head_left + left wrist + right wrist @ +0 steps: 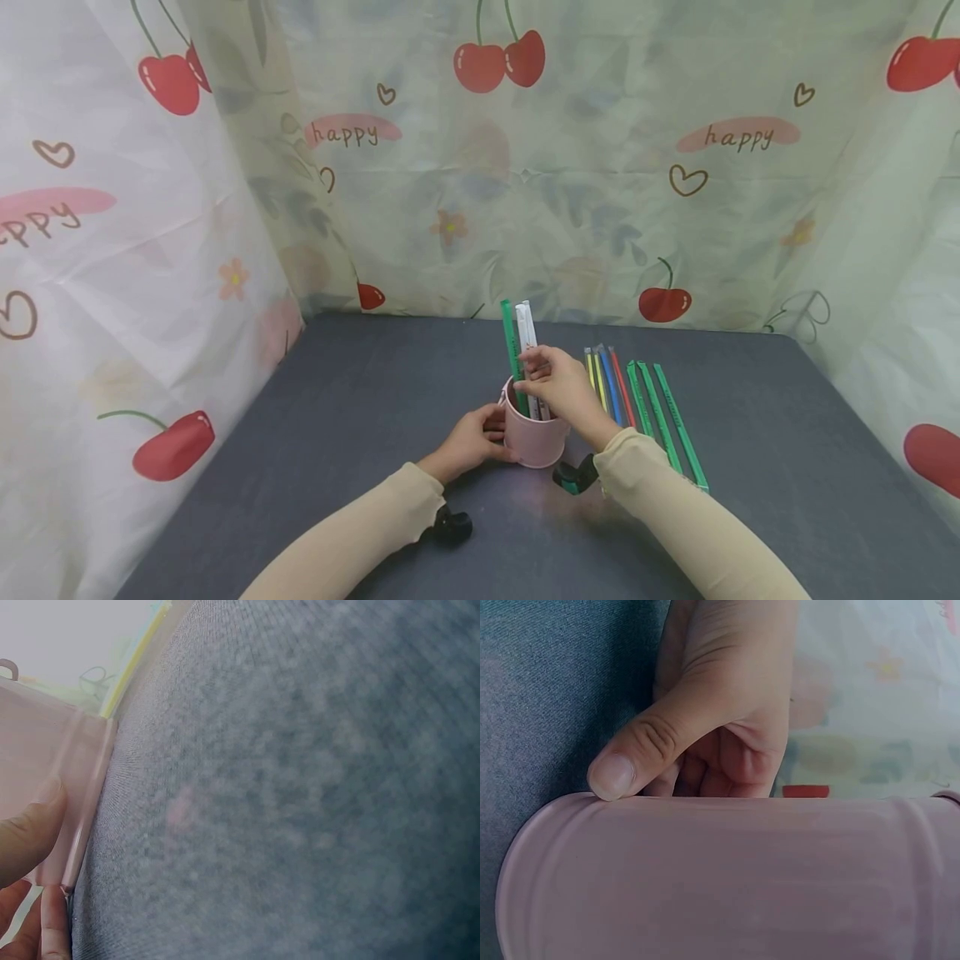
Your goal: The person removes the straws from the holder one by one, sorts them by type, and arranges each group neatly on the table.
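A pink cup with a small handle stands on the dark table, holding a green wrapped straw and white wrapped straws that lean to the left. My left hand grips the cup's left side near its base; the left wrist view has the thumb against the pink wall. Over the cup's mouth, my right hand pinches a white straw between thumb and fingers. In the right wrist view the cup fills the lower part with the left hand behind it, and the right fingers are out of sight.
Right of the cup lie yellow straws, a blue straw, a red straw and several green wrapped straws, partly behind my right forearm. The table meets a cherry-print curtain at the back.
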`<state>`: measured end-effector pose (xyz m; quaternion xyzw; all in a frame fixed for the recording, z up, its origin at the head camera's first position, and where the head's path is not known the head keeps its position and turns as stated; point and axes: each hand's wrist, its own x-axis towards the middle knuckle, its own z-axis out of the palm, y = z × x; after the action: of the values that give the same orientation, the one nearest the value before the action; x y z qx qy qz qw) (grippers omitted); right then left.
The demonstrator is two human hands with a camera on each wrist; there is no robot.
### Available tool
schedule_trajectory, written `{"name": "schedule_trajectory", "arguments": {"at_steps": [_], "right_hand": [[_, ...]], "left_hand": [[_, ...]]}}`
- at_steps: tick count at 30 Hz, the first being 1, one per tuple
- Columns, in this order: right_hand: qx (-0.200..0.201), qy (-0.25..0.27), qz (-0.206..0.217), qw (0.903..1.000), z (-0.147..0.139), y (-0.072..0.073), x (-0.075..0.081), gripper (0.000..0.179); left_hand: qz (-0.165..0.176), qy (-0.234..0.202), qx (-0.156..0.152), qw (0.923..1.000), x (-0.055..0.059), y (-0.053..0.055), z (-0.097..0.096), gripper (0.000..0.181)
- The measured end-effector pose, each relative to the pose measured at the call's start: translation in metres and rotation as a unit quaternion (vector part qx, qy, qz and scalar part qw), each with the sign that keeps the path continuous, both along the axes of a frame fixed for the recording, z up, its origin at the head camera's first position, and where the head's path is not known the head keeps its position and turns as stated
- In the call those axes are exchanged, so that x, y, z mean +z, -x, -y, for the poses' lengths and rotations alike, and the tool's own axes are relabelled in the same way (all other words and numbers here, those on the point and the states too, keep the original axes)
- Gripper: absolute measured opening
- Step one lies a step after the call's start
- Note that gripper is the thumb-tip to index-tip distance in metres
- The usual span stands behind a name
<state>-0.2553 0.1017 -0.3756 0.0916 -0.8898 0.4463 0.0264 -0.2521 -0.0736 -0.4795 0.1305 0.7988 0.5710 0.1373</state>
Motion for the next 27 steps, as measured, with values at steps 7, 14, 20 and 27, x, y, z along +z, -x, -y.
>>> {"name": "schedule_trajectory", "arguments": {"at_steps": [7,14,20,27], "right_hand": [[0.001,-0.030,-0.016,0.9994,0.0017,-0.0012,-0.0011,0.034],[0.008,-0.041,-0.024,0.9988,0.0030,-0.0015,-0.0004,0.033],[0.008,-0.047,-0.023,0.9986,0.0032,-0.0008,-0.0005,0.031],[0.011,-0.041,-0.019,0.9989,0.0014,-0.0007,-0.0005,0.029]], "left_hand": [[0.005,0.002,0.004,1.0000,0.0030,-0.0025,-0.0001,0.070],[0.007,-0.002,0.005,1.0000,0.0040,-0.0030,-0.0002,0.069],[0.004,-0.001,0.003,1.0000,0.0024,-0.0012,-0.0002,0.069],[-0.001,0.004,-0.001,1.0000,0.0003,-0.0009,0.0008,0.070]]}}
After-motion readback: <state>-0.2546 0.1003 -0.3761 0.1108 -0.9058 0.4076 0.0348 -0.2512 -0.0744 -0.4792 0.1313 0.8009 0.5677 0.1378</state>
